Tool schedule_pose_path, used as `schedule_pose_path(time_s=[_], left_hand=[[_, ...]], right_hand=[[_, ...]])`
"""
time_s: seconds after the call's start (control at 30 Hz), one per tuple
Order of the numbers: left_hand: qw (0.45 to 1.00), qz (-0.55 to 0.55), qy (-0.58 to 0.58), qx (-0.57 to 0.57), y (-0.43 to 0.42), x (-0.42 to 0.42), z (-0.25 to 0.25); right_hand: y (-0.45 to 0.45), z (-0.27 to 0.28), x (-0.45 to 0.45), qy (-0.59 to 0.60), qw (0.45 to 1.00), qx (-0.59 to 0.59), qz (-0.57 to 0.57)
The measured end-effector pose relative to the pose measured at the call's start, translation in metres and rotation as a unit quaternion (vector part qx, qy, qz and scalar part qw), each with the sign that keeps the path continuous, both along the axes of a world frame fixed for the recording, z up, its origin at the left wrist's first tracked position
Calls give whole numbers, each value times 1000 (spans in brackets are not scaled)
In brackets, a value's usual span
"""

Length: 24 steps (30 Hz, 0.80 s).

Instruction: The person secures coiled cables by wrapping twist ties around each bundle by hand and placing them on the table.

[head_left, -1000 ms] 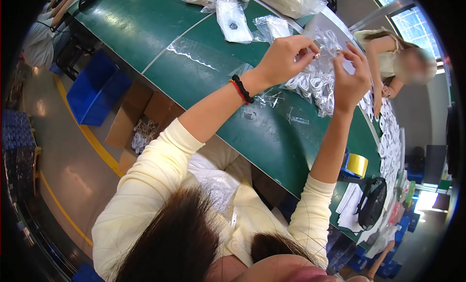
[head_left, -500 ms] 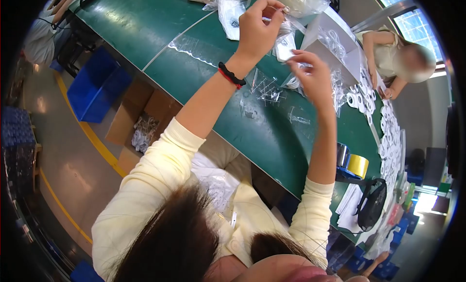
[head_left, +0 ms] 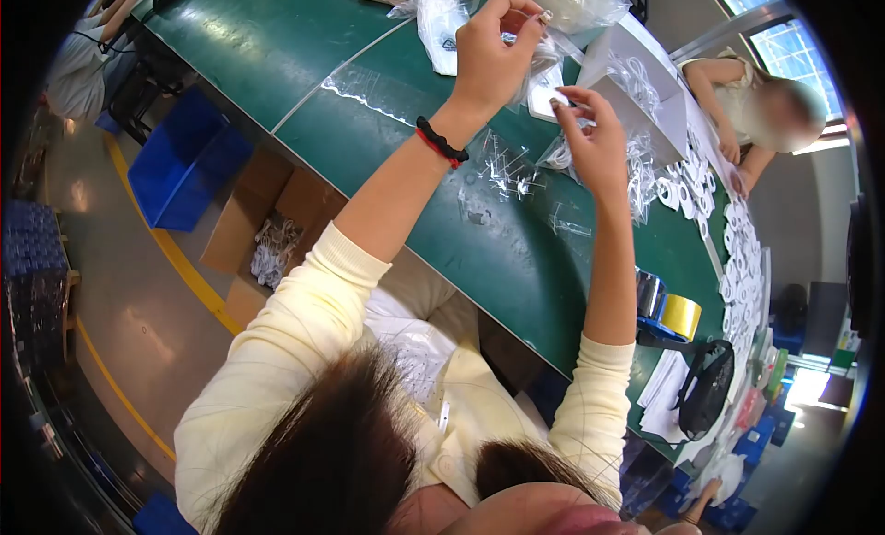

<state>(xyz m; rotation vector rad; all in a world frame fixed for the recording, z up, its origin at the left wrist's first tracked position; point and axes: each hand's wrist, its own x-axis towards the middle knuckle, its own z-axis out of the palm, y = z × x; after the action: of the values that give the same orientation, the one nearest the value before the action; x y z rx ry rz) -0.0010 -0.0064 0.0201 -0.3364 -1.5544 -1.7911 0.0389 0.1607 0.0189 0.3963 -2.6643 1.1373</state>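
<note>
My left hand (head_left: 498,51) is closed in a pinch over the far part of the green table (head_left: 369,60). Its fingertips grip what looks like the top of a clear plastic bag (head_left: 542,58), with a small whitish bit showing at the tips. A white flat piece (head_left: 545,94) shows just below, partly hidden; whether it is inside that bag I cannot make out. Beside it is my right hand (head_left: 595,139), thumb and forefinger tips close together near the white piece's edge. Anything between those tips is too small to see.
A white box (head_left: 659,120) holds bundled white cables (head_left: 631,79). Clear bags (head_left: 507,171) lie on the table. A tape dispenser (head_left: 668,314) and black pouch (head_left: 705,388) sit at right. Across the table is another person (head_left: 737,102). A cardboard box (head_left: 249,222) and blue bin (head_left: 184,162) stand left.
My right hand's thumb and forefinger have drawn closer together beside the white piece. My left hand has barely moved. The person across the table has shifted their arms slightly.
</note>
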Motion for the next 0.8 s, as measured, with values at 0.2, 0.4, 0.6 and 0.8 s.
schedule_pose_path(time_s=[0.2, 0.4, 0.6, 0.8], left_hand=[[999, -33, 23, -4, 16, 5, -7], [996, -40, 57, -59, 25, 12, -9], [994, -111, 23, -3, 26, 12, -11], [985, -169, 25, -13, 28, 11, -9]], right_hand=[[-5, 17, 7, 37, 979, -191, 57], [0, 21, 12, 56, 974, -218, 25], [6, 30, 12, 17, 957, -290, 17], [17, 36, 10, -21, 946, -321, 38]])
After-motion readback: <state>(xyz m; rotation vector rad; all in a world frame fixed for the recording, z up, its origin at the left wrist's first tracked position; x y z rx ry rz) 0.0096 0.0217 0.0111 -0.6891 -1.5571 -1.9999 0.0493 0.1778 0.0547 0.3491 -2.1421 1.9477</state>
